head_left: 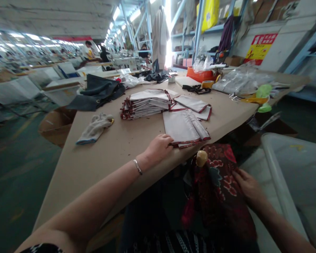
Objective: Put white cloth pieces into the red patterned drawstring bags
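My left hand (160,149) is on the table with its fingers closed at the near left corner of a folded grey-white fabric piece (179,125) with dark red edging. Low on the right, my right hand (249,185) grips the side of a dark red floral fabric bag (223,175), with its thumb on the front. The bag hangs below the table edge, and a round yellowish knob (201,158) shows at its top left. Behind the folded piece stands a stack of similar edged pieces (149,102), and another folded piece (193,103) lies beside it.
A work glove (96,128) lies on the brown-covered table (116,158). Dark fabric (100,91), an orange container (200,74) and clear plastic bags (239,80) are farther back. A white plastic bin (279,175) stands at right, a cardboard box (56,124) at left.
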